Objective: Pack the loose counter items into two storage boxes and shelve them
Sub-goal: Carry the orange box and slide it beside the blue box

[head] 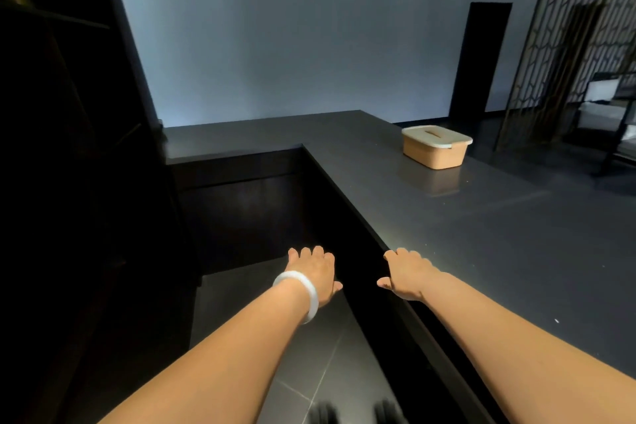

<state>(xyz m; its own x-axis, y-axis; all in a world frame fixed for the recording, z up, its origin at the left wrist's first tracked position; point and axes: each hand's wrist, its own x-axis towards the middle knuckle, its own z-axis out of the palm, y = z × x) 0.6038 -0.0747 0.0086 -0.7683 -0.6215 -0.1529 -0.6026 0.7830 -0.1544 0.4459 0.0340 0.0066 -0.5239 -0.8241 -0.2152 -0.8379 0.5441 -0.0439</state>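
In the upper right of the frame, a tan plastic storage box (435,153) sits on the dark grey stone worktop (516,234). Its cream lid (437,136) is on top and looks shut. It is the only task thing I can see on the worktop, so I think the loose bits are packed by now. I cannot see inside the box to be sure.

The task needs two boxes, and only one shows here. The other one may be on a shelf by now, or it may just be out of the frame. I cannot tell which.

At the bottom middle, two bare arms reach forward. The left hand (313,272), with a white bangle (303,289) on its wrist, hangs over the dark tiled floor (309,354) beside the worktop. Its fingers (311,253) are loose and a bit bent, and they hold nothing. The right hand (407,274) is at the near edge of the worktop, with its fingers (402,253) spread and soft. It holds nothing too. I cannot tell if it touches the edge.

Both hands are well apart from the tan box. The far left of the frame is very dark, and I can barely make out a shelf (51,17) there.

What I think is left: go to the box, pick it up, and put it on a shelf.
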